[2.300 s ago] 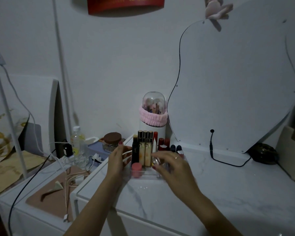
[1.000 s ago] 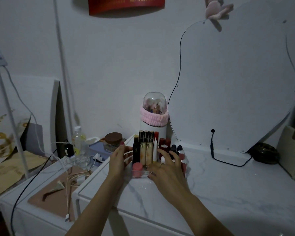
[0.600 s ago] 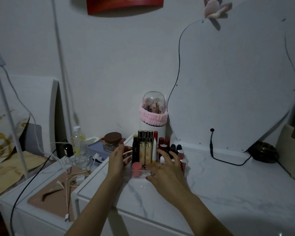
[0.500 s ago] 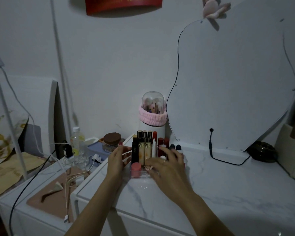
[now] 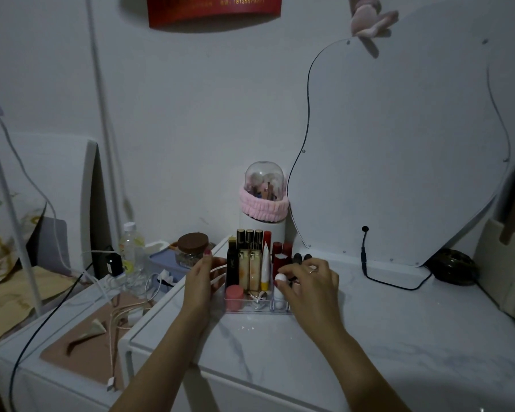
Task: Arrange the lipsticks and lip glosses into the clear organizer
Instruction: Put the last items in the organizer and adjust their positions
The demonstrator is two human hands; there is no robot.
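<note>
A clear organizer stands on a white marbled bench, near its back left corner. Upright lipsticks and lip glosses fill its compartments: black and gold tubes at the back left, dark red ones beside them, a short pink tube at the front left. The left hand rests flat against the organizer's left wall, its grip wide, holding nothing. The right hand curls over the organizer's right side, its grip narrowed around a small white-capped tube standing in a front compartment. A domed brush holder stands behind the organizer, by the wall.
</note>
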